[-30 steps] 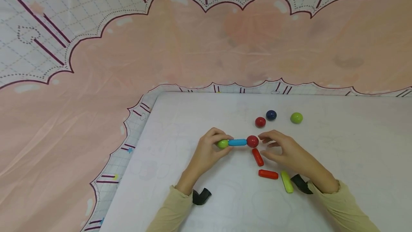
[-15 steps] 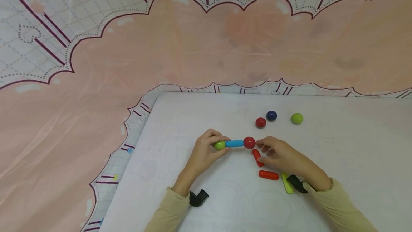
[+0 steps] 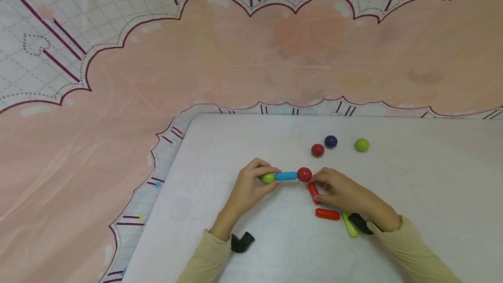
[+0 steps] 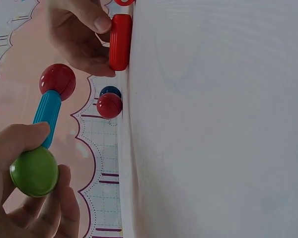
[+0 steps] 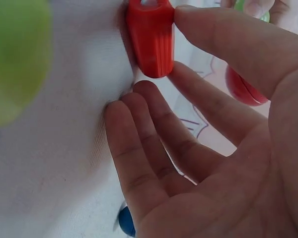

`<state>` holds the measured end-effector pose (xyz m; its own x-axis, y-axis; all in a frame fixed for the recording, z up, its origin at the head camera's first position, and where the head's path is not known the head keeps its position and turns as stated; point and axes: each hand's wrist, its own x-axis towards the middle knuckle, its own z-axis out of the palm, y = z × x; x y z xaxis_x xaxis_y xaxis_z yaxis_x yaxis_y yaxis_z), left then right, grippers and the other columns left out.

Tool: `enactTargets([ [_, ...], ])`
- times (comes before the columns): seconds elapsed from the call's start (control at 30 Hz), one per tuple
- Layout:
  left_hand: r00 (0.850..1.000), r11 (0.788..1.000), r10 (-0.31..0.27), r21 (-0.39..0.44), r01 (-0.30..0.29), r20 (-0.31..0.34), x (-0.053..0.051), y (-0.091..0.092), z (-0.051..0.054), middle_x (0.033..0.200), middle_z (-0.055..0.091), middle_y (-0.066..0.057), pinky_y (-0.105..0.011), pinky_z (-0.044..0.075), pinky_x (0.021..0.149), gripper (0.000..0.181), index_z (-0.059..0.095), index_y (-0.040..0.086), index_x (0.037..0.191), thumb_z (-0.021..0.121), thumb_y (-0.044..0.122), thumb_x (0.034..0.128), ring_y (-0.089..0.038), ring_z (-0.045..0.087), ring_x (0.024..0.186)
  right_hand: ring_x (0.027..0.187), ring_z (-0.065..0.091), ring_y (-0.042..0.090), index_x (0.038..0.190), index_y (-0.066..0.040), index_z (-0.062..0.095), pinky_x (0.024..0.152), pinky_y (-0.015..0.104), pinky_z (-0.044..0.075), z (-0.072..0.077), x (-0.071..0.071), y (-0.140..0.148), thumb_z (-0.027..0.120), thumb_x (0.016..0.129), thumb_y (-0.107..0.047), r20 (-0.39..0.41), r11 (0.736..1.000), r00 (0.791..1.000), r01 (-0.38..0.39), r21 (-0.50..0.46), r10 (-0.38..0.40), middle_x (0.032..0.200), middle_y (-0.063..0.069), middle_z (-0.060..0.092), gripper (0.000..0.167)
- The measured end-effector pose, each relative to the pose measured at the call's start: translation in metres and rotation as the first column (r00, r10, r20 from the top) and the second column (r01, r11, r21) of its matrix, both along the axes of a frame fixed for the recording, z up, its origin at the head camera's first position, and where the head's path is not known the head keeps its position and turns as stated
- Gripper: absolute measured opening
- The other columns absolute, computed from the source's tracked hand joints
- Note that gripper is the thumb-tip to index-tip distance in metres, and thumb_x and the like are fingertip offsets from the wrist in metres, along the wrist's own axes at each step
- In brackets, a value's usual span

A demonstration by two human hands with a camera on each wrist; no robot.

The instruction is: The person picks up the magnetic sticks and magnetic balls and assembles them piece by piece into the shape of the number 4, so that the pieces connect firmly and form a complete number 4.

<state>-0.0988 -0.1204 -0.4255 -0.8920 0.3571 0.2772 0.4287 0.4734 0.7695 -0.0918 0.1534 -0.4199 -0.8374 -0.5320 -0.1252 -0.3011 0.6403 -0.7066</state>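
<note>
My left hand point(image 3: 251, 183) pinches a green toy ball point(image 4: 34, 171) between thumb and fingers, above the table. A blue ribbed rod point(image 3: 286, 176) extends rightward from it, with a larger dark red ball point(image 3: 304, 174) at the far end. My right hand point(image 3: 341, 191) has thumb and index fingertip at opposite ends of a red ribbed rod point(image 5: 156, 42), which lies on the table just below the dark red ball. The other right fingers spread loosely in the right wrist view. A second red rod point(image 3: 327, 214) lies nearer to me. Beside it, a yellow-green rod point(image 3: 350, 224) is partly covered by the right wrist's black piece.
Beyond the hands, a small red ball point(image 3: 317, 150) and a dark blue ball point(image 3: 331, 141) sit side by side. A green ball point(image 3: 362, 145) stands farther right. The white table point(image 3: 220, 143) has its far edge against a peach patterned cloth point(image 3: 235, 60).
My right hand has come left and down, its thumb and index finger closing in on the red rod. The left hand has drawn the ball-and-rod piece slightly left.
</note>
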Motion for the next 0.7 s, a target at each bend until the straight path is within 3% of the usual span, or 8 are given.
enactTargets([
  [0.53,1.000,1.000,0.006,-0.005,-0.006,0.000,0.0012,0.0015,0.0010,0.102,0.062,0.002,-0.023,0.051,0.079,0.022,0.078,0.012,0.103,0.082,0.010,0.0815,-0.012,0.058,0.094,0.085,0.055,0.016,0.109,-0.003,0.065,0.072,0.023,0.053,0.0005,0.0024,-0.0081,0.078,0.082,-0.004,0.044,0.997,0.998,0.057,-0.052,-0.055,0.091,0.000,0.060,0.031],
  [0.7,1.000,1.000,0.010,0.004,-0.010,0.001,0.0015,0.0017,0.0015,0.101,0.062,0.002,-0.023,0.051,0.078,0.023,0.078,0.012,0.103,0.083,0.009,0.0808,-0.012,0.058,0.094,0.084,0.055,0.016,0.108,-0.004,0.068,0.074,0.023,0.053,0.0015,0.0026,-0.0080,0.074,0.080,0.001,0.028,0.999,0.999,0.032,-0.031,-0.031,0.090,-0.001,0.060,0.029],
])
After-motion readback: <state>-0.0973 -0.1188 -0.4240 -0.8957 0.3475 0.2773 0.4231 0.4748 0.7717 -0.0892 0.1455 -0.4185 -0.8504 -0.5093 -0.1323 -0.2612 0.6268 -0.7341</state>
